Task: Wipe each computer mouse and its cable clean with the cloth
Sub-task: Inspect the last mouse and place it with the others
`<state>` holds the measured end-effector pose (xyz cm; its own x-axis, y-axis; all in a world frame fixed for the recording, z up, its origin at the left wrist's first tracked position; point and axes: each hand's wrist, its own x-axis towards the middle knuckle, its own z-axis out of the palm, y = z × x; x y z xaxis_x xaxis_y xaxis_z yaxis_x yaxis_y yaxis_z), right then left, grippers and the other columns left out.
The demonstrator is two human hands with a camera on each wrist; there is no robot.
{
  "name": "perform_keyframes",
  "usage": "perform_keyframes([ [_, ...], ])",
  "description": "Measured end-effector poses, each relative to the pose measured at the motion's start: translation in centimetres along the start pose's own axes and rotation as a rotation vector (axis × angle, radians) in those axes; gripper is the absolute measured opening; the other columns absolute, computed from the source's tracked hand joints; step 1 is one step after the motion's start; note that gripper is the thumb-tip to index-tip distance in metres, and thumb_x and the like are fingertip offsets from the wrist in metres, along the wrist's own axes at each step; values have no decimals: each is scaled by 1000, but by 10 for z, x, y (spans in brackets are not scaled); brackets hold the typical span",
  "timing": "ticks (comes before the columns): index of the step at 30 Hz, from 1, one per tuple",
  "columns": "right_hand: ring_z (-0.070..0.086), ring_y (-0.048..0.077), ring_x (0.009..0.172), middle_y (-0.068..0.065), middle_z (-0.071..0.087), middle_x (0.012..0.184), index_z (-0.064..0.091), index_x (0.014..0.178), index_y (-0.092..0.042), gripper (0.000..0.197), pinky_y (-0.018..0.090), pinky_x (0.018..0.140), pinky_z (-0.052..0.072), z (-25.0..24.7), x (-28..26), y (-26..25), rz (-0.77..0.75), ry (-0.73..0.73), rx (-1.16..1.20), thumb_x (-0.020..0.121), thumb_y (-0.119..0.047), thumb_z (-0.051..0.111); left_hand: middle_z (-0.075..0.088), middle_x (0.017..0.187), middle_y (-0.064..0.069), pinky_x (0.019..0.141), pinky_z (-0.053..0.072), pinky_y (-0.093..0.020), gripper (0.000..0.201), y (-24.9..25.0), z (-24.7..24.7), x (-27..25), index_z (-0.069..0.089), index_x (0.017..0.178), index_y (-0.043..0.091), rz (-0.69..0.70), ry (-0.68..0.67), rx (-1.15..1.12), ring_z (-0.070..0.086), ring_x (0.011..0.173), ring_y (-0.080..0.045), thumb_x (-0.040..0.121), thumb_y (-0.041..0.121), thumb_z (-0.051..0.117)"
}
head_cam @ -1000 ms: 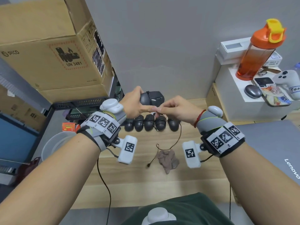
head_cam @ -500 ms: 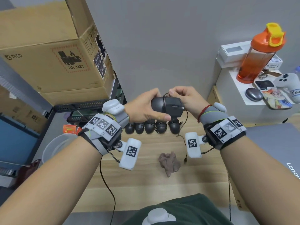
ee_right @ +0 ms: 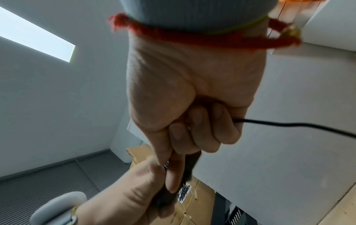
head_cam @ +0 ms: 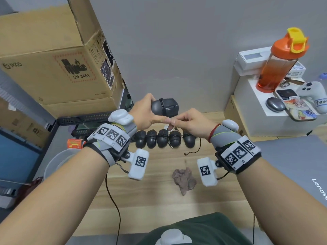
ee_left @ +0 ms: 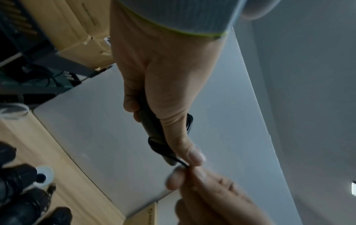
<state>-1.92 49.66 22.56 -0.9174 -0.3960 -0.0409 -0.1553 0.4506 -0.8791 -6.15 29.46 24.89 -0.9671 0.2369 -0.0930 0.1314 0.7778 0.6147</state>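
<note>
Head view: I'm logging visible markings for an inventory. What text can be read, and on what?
"PICO": cardboard box, left face.
"UN 3481": same box, inside the red hazard label.
"Lenov", cut off: grey laptop.
"Too", cut off: white controller.
Box's side stickers, white box labels: too blurred to read.

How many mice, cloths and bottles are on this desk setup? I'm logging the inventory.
Black wired mice: 6, one held mouse and five in the row
Grey mouse on the white box: 1
Cloth: 1
Orange bottle: 1
Total: 9
</note>
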Motion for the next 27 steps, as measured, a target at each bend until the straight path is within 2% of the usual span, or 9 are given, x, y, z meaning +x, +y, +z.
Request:
perform_keyframes([
  [3,23,9,47,-10,27,46,75,77,-16,31,23,48,20,-9,-2,-10,-9,-4,-16,97,-34,59,58,87,-1,62,39,-33,80,3,0,-5,40,103,15,5,-99,140,51,75,-19,57,53,92],
  [6,36,7,52,-5,50,50,73,73,-17,30,23,53,28,-16,3,-19,-66,6,-4,96,-32,61,58,86,-2,69,48,-40,83,5,7,-11,38,105,16,58,-248,267,56,80,-23,57,59,91],
  [8,35,12,56,-1,47,52,73,72,-18,29,26,55,28,-22,10,-17,-88,52,-26,95,-33,62,66,89,-1,75,55,-46,83,6,11,-15,41,111,22,133,-332,264,64,83,-26,57,62,89],
  [13,47,12,66,15,60,66,73,72,-22,32,30,70,38,-31,20,2,-54,158,-17,88,-48,63,73,78,-8,45,50,-40,65,16,9,-21,36,96,26,158,-399,47,68,63,-40,66,42,92],
  [15,47,0,57,-3,58,54,70,74,-19,27,21,64,39,-32,18,7,-23,162,18,94,-35,63,72,79,-14,39,45,-36,65,19,8,-23,34,93,26,172,-406,-24,64,55,-39,67,38,92],
  [17,38,2,49,-11,47,51,67,75,-17,26,21,53,31,-30,14,10,-4,156,74,98,-28,59,70,80,-15,41,42,-31,63,22,8,-23,35,94,23,189,-378,-105,58,52,-24,70,33,93],
  [22,30,5,44,-4,42,53,64,64,-22,36,23,49,26,-16,7,25,82,180,111,93,-1,56,56,74,8,56,38,-18,54,28,5,-19,41,94,17,235,-161,-329,47,57,1,75,21,90],
  [25,33,2,44,-13,40,49,71,74,-26,32,17,49,29,-3,0,20,18,158,54,101,-27,53,57,71,12,54,37,-9,53,30,6,-13,42,101,9,165,-24,-424,48,53,9,77,17,88],
  [27,40,1,43,-14,44,46,73,84,-19,28,15,51,30,4,-1,12,2,137,12,102,-27,52,56,82,8,59,39,-12,59,25,7,-8,43,102,12,118,53,-422,51,64,5,71,26,92],
])
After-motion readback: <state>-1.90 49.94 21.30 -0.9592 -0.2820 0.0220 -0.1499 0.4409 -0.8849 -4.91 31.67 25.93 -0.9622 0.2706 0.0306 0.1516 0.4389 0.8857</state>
